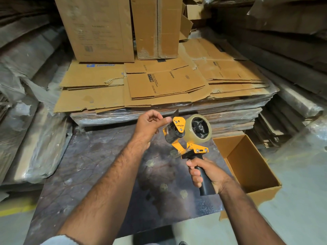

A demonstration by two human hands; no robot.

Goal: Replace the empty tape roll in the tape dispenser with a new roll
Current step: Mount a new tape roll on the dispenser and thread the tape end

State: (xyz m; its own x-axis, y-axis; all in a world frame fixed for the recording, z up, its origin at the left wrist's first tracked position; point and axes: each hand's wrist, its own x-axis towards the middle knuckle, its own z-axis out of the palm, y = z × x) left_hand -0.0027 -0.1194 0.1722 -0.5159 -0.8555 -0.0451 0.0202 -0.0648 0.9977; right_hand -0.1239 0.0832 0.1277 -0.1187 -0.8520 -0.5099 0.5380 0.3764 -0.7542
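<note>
Fingers [195, 174] of my right hand [208, 174] wrap the tape dispenser [187, 137] handle; left fingers [165, 120] pinch clear tape at its ten o'clock.

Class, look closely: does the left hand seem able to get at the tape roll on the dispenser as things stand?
Probably yes. The left hand is beside the dispenser's front roller, and the tape roll sits exposed just beyond the yellow plate. The right hand grips only the handle.

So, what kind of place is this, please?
Probably a packing or storage warehouse. Flattened cardboard boxes lie stacked on plastic-wrapped bundles, an open carton stands on the floor, and the right hand holds a tape dispenser.
</note>
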